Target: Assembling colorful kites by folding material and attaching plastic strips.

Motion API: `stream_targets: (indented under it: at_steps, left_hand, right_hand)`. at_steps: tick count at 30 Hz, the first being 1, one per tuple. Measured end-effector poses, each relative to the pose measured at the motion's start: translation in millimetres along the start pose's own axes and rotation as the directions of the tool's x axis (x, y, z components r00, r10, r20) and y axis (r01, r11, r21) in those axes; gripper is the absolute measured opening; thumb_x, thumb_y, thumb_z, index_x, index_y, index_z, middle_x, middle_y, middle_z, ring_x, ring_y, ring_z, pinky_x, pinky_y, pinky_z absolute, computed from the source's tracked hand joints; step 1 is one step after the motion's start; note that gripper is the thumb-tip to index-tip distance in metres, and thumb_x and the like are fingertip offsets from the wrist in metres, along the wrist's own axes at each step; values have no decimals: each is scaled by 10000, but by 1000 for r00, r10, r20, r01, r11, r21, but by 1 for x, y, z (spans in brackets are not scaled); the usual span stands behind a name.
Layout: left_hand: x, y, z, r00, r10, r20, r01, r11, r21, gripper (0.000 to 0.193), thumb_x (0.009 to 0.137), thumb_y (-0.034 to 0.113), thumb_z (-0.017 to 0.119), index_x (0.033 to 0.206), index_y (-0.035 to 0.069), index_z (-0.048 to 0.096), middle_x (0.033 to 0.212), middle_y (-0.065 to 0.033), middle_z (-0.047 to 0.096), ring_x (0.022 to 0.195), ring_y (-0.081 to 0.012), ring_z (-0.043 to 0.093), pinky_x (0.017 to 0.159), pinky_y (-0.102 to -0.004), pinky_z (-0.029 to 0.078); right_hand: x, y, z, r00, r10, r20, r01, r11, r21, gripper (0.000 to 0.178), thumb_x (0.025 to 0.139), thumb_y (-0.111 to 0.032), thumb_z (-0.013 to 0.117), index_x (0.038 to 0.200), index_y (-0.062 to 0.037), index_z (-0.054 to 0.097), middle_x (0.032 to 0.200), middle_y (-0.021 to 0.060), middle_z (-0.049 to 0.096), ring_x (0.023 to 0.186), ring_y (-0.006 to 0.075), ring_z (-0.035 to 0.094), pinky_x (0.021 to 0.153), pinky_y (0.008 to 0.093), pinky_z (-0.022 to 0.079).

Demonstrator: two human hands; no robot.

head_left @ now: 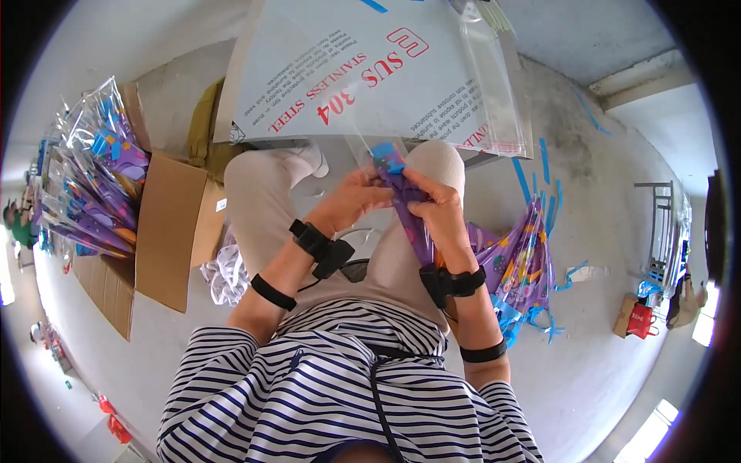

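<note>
Grip — left hand (356, 202), right hand (437, 205) clamped on package (411, 220) | table edge (301, 133) near | box (166, 231) apart

the left hand (353, 202) and the right hand (438, 207) pinched a purple patterned bundle (415, 224), its far end blue, perhaps ribbon though blurred, just off the near edge of the worktop (309, 73). clear film (502, 100) lay along the right edge; a cardboard box (171, 235) stood off the near left corner.

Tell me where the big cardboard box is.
In the head view, the big cardboard box is at the left, outside the left knee, beside an olive-green item, with purple packages sticking out.
</note>
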State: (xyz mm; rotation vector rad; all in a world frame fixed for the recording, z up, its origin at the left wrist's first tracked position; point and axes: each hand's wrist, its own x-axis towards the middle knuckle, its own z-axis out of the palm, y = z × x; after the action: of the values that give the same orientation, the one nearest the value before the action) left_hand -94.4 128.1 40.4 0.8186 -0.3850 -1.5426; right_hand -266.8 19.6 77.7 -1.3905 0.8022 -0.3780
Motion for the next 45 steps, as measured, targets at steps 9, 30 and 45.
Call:
stream_targets:
  at_steps: [9,30,45]
  left_hand:
    - [-2,7,1,998,-50,41,46,995,84,414,940,39,631,1349,4,574,1278,-115,669,1153,-189,658,1058,-350,497]
    - [-5,1,4,997,-78,7,77,993,90,451,882,-41,582,1328,21,597,1276,-65,666,1164,-156,630,1078,-366,464]
    - [-14,10,28,997,-73,9,72,993,91,495,863,-68,636,1347,25,594,1292,-58,651,1132,-153,636,1001,-292,486]
  right_hand:
    - [-3,-15,6,994,97,-49,-99,994,-42,643,716,177,578,1295,-85,674,1037,89,729,917,130,651,846,255,516]
    - [-5,-19,13,986,-123,-109,84,946,-312,550,746,132,632,1257,-68,666,860,75,679,810,160,654,782,276,529]
    - [9,-4,9,974,-68,-216,-5,948,-320,452,710,34,705,1158,20,652,848,169,706,773,267,698,728,358,543]
